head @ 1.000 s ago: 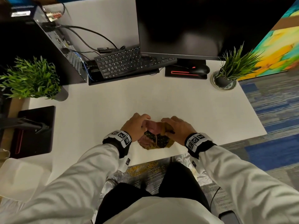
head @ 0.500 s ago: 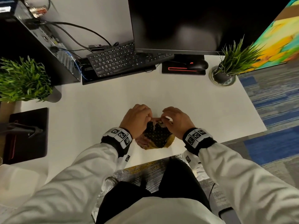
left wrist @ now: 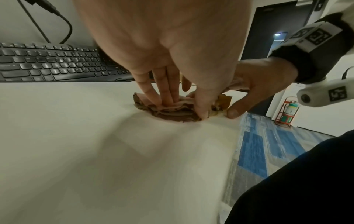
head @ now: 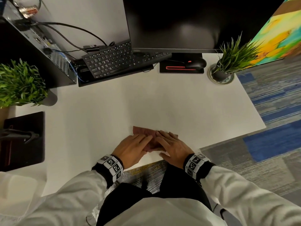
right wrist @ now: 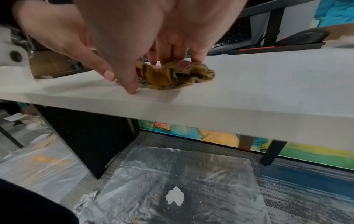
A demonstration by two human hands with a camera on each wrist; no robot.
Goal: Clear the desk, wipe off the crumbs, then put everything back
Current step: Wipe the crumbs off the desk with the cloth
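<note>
Flattening cloth (head: 147,136) on desk (head: 104,121), both hands' fingers now straightened, earlier bunching it, seemingly pressing

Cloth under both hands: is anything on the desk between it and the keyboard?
Nothing visible. Between the cloth, pressed flat by the left hand and right hand, and the keyboard lies only bare white desk.
</note>
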